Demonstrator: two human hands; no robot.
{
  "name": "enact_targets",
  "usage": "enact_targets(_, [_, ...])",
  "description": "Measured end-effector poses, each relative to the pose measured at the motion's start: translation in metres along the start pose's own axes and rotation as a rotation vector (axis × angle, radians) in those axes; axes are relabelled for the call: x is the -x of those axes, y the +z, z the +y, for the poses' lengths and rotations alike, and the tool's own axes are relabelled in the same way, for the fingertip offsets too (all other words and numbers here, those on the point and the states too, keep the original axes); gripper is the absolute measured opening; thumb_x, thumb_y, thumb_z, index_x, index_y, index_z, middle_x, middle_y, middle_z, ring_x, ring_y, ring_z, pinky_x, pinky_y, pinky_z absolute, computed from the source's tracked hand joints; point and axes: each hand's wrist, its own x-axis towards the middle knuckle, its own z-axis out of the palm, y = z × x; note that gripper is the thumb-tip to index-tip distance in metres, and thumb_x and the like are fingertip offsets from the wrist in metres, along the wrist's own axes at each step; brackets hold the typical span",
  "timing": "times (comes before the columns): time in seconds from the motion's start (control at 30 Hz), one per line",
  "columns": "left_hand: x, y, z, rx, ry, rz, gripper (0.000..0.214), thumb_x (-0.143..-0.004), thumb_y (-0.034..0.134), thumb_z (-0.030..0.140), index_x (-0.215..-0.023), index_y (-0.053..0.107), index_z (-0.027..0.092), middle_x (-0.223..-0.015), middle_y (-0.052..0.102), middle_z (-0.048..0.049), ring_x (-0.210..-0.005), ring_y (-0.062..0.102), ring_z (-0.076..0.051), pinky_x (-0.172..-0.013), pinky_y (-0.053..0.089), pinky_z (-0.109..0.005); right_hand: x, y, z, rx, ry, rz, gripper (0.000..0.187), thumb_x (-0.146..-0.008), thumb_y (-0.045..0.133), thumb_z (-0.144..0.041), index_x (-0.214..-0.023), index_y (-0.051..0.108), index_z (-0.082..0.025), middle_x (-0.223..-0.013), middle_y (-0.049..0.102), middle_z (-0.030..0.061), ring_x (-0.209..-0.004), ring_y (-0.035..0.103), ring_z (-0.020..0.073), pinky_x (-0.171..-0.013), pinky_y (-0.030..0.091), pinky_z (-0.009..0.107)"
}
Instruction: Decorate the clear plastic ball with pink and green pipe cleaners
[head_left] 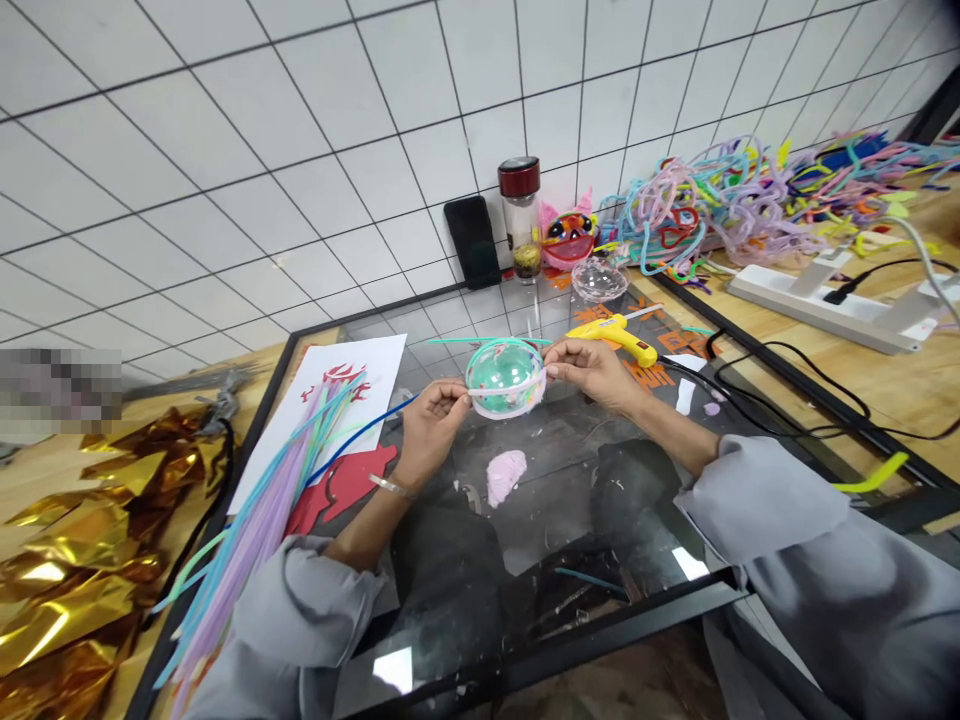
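- Left hand (pixel 433 422) pinches the ball (pixel 504 372) at its pink band (pixel 493 405).
- Right hand (pixel 592 370) grips the opposite side; band fitting, seemingly.
- Next needs a steady hold; glue gun (pixel 616 336) lies just beyond.

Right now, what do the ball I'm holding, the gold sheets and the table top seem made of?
Ball: probably clear hard plastic, glossy; its inside shows through and the dome catches highlights.
Gold sheets: likely metallic foil or film; crinkled, with mirror-bright creases.
Table top: glass, seemingly; legs show through it and it reflects light.
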Motion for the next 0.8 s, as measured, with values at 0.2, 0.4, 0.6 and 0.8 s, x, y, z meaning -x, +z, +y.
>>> enact_targets(0.2, [-0.0007, 0.0003, 0.0004, 0.011, 0.013, -0.012, 0.016, -0.074, 0.071, 0.031, -0.072, 0.064, 0.016, -0.086, 0.064, -0.0049, -0.08, 0.061, -0.014, -0.077, 0.052, -0.026, 0.0007, -0.0032, -0.0024, 0.108, -0.044, -0.041, 0.031, -0.073, 0.076, -0.048, -0.072, 0.066, -0.02, -0.076, 0.064, 0.0023, -0.074, 0.06, 0.0161, -0.073, 0.05, 0.032])
enact_targets(0.4, [-0.0013, -0.0007, -0.0033, 0.018, 0.01, -0.028, 0.019, -0.075, 0.07, 0.033, -0.074, 0.065, 0.015, -0.085, 0.063, -0.005, -0.079, 0.06, -0.013, -0.076, 0.051, -0.026, 0.0004, -0.0047, -0.0036, 0.222, -0.072, -0.066, 0.025, -0.078, 0.072, -0.041, -0.068, 0.064, -0.019, -0.083, 0.063, 0.0046, -0.086, 0.059, 0.0188, -0.081, 0.047, 0.033])
enact_targets(0.6, [-0.0018, -0.0003, -0.0031, 0.011, 0.022, -0.038, 0.019, -0.074, 0.07, 0.033, -0.073, 0.065, 0.015, -0.086, 0.062, -0.0047, -0.078, 0.059, -0.013, -0.073, 0.05, -0.025, 0.0003, -0.0063, -0.0036, 0.263, -0.068, -0.077, 0.022, -0.078, 0.068, -0.036, -0.067, 0.06, -0.02, -0.089, 0.063, 0.0054, -0.088, 0.058, 0.02, -0.082, 0.045, 0.034])
enact_targets(0.8, [-0.0015, 0.0005, -0.0007, -0.015, 0.058, -0.048, 0.018, -0.074, 0.07, 0.033, -0.072, 0.065, 0.016, -0.085, 0.063, -0.0049, -0.077, 0.06, -0.014, -0.071, 0.051, -0.025, -0.0006, -0.0077, -0.0037, 0.285, -0.08, -0.088, 0.016, -0.076, 0.066, -0.031, -0.067, 0.057, -0.021, -0.085, 0.062, 0.0049, -0.089, 0.057, 0.0215, -0.079, 0.045, 0.034])
